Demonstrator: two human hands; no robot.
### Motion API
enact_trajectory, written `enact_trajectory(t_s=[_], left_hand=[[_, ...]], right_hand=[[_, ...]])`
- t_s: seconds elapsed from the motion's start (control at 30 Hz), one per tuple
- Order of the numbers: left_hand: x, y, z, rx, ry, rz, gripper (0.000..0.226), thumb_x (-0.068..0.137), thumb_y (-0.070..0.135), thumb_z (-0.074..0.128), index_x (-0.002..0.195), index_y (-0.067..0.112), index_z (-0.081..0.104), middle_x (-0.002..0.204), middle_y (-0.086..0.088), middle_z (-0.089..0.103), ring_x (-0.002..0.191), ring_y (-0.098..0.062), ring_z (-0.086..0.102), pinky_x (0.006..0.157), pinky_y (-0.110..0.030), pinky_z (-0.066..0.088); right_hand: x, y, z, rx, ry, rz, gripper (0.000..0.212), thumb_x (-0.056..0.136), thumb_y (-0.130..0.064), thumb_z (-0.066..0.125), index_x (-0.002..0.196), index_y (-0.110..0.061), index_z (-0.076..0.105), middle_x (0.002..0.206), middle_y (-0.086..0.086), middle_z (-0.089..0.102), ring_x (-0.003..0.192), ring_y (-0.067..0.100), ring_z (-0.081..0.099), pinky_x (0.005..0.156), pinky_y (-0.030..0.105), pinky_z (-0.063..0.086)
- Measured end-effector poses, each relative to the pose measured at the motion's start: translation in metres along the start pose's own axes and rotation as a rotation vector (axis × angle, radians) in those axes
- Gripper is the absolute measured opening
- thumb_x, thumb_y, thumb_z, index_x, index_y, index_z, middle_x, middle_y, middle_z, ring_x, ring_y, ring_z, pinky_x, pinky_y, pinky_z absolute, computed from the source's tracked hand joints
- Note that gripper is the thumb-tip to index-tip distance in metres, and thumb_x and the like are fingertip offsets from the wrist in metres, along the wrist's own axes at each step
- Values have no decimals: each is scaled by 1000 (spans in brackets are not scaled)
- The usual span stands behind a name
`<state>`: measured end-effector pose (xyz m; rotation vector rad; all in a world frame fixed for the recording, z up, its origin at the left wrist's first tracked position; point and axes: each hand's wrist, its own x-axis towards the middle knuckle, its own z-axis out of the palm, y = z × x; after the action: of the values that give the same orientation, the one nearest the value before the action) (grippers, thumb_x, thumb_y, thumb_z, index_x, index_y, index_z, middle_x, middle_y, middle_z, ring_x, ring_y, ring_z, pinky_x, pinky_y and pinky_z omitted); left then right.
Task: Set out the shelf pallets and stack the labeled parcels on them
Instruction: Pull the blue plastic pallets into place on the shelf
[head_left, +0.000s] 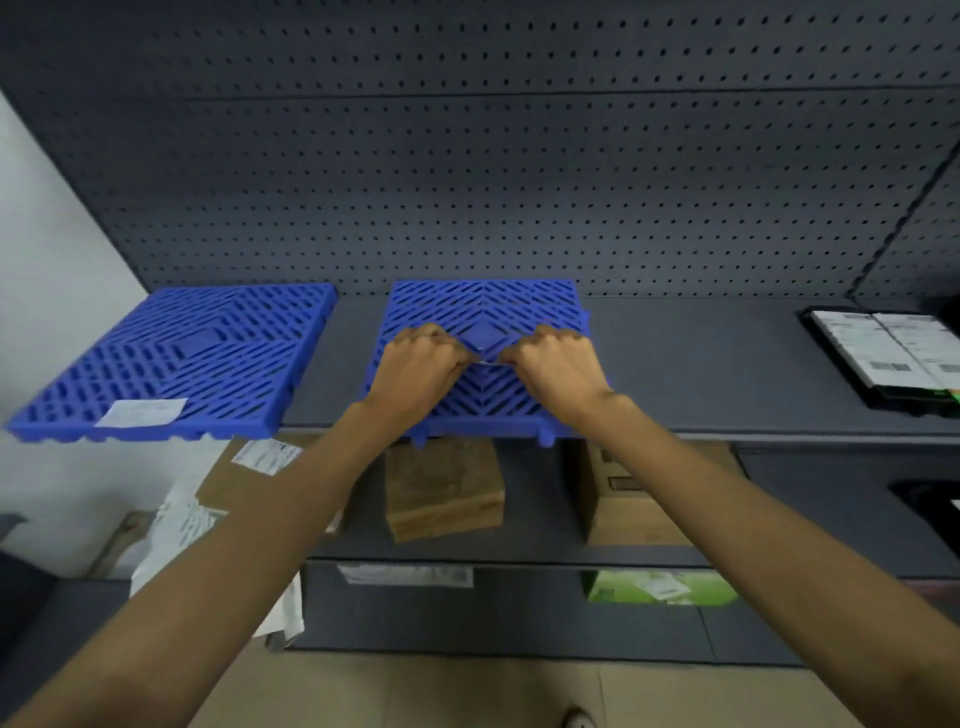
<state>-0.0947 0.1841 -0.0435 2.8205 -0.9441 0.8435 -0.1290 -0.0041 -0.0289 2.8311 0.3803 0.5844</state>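
Observation:
Two blue slatted pallets lie on the grey shelf (701, 364). The left pallet (208, 353) carries a white label at its front and overhangs the shelf's left end. On the middle pallet (483, 312) both of my hands rest with curled fingers. My left hand (421, 364) and my right hand (556, 364) meet near the pallet's centre and pinch something small and pale between them; what it is I cannot tell. A black parcel (893, 358) with white labels lies at the shelf's right end.
A grey pegboard (493, 156) backs the shelf. On the lower shelf stand two brown cardboard boxes (441, 488) (639, 499), a flat labelled carton (249, 467) and white mailer bags (182, 525). Further down sits a green box (660, 587).

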Motion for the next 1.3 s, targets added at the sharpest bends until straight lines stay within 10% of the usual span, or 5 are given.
enact_trajectory(t_s=[0.27, 0.9, 1.3], left_hand=[[-56, 6, -12, 29, -93, 44, 16, 78, 12, 73, 91, 21, 79, 69, -3, 71, 70, -26, 66, 59, -36, 55], [-78, 18, -34, -32, -290, -3, 48, 98, 35, 48, 144, 19, 45, 145, 0, 49, 131, -22, 45, 105, -40, 37], [-1, 111, -35, -79, -210, 118, 35, 97, 31, 49, 129, 21, 59, 123, -2, 64, 114, -26, 57, 91, -39, 45]], right_hand=[[-44, -44, -17, -33, -45, 33, 32, 77, -9, 71, 101, -30, 74, 70, 0, 63, 73, 25, 62, 50, 30, 35], [-69, -49, -22, 68, -112, 19, 35, 92, -14, 58, 126, -21, 56, 114, 1, 64, 107, 26, 57, 77, 39, 50], [-139, 59, -40, 79, -150, 229, 23, 96, -22, 49, 117, -17, 58, 110, 4, 63, 106, 30, 58, 68, 35, 40]])
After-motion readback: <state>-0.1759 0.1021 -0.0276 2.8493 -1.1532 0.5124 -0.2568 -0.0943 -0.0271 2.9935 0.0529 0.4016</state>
